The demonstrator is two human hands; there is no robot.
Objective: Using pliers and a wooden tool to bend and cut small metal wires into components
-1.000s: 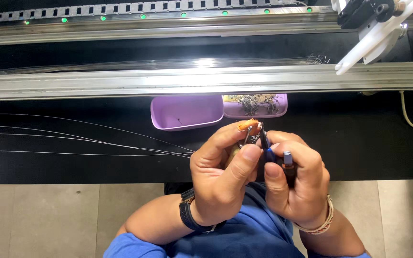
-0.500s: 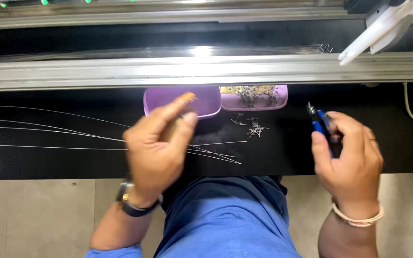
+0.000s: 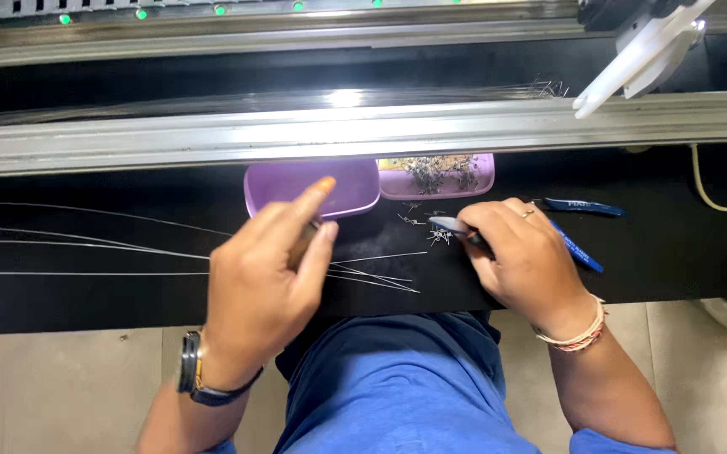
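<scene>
Head view: left hand [image 3: 267, 282] pinches thin wires [image 3: 372, 273]; right hand [image 3: 523, 261] grips blue-handled cutters [image 3: 578, 248].

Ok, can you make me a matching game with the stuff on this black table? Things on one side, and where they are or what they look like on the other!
Things:
1. left hand
2. right hand
3. purple tray
4. thin wires

Places or looks:
A. lying in long lines across the left part of the black table
B. has an orange fingernail, hovers just in front of the empty tray
C. holds blue-handled pliers, wears a bead bracelet
D. empty, next to a second tray full of tiny metal bits

Pairs: 1-B, 2-C, 3-D, 4-A
</scene>
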